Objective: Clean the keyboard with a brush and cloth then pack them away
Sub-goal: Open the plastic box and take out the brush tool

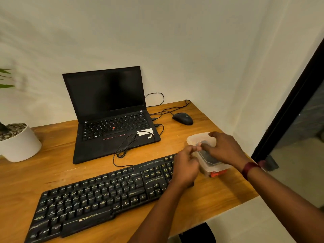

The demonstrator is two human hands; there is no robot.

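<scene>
A black keyboard (98, 199) lies slanted across the front of the wooden desk (210, 195). Just past its right end stands a translucent plastic container (194, 137) with something dark grey (209, 157) inside and an orange piece (217, 173) at its near end. Both hands are on it. My left hand (185, 165) has its fingers curled and pinches the container's left edge. My right hand (224, 148) lies over the top, thumb on the far rim, fingers curled down at the left side. I cannot tell a brush from a cloth inside.
An open black laptop (108, 106) stands behind the keyboard, with a coiled cable (126, 146) lying on its palm rest. A black mouse (183, 118) sits at the back right. A white plant pot (19, 144) stands at the left. A dark door frame (289, 106) runs along the right.
</scene>
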